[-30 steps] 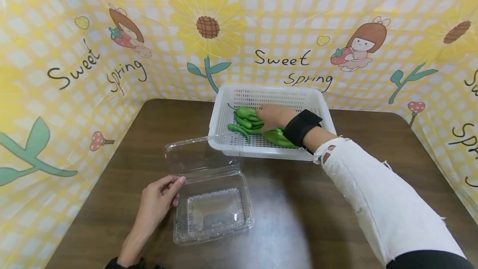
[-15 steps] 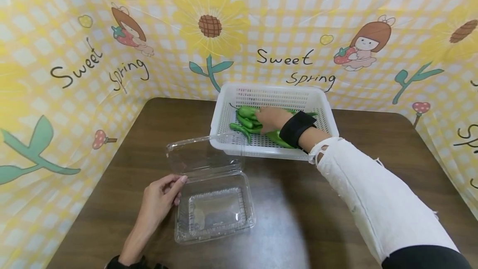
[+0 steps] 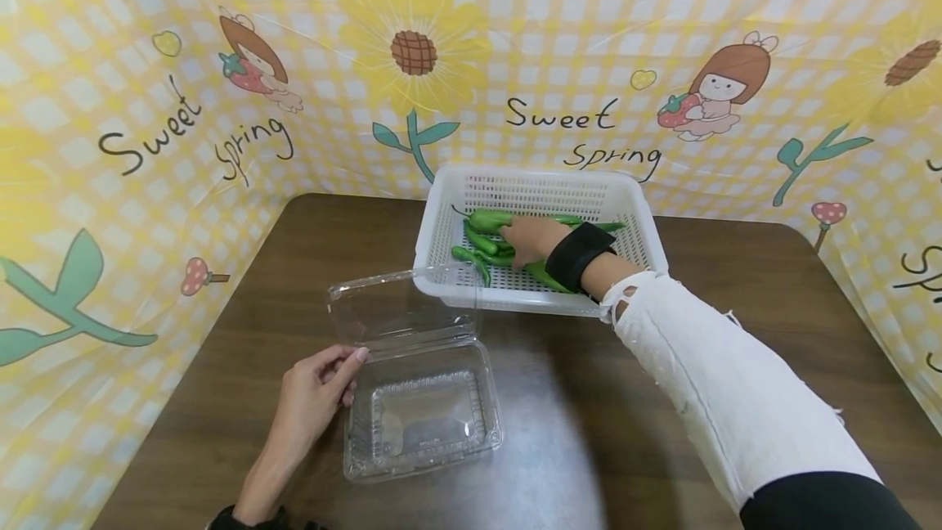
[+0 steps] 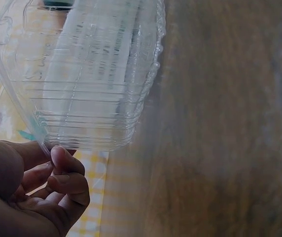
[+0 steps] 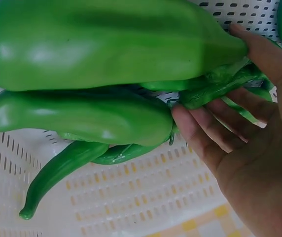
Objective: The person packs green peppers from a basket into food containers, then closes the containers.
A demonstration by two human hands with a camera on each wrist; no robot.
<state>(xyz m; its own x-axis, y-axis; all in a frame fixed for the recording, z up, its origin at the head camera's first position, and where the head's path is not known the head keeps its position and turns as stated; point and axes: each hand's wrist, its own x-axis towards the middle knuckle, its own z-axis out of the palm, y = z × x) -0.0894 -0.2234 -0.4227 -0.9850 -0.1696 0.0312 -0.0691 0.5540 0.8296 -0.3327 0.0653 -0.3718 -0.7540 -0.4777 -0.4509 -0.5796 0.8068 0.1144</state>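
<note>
A white perforated basket (image 3: pixel 631 211) at the back of the brown table holds several green peppers (image 3: pixel 483 222). My right hand (image 3: pixel 515 245) lies among them. In the right wrist view its fingers (image 5: pixel 200 133) stretch under the stem ends, and its thumb rests on the tip of the biggest pepper (image 5: pixel 106 44). A longer pepper (image 5: pixel 82 116) and a thin one (image 5: pixel 57 173) lie below. A clear plastic clamshell container (image 3: pixel 423 424) stands with its lid (image 3: pixel 401 309) raised. My left hand (image 3: pixel 352 370) pinches its left rim (image 4: pixel 40 138) between thumb and curled fingers (image 4: pixel 64 170).
Yellow checked sheets printed with flowers wall in the table on three sides. The basket (image 5: pixel 146 197) touches the raised lid at its front left corner. Bare brown tabletop (image 3: pixel 589 432) lies to the right of the container, under my white-sleeved right forearm.
My right hand has slid a little toward the basket's front among the peppers. The left hand and the container have stayed put.
</note>
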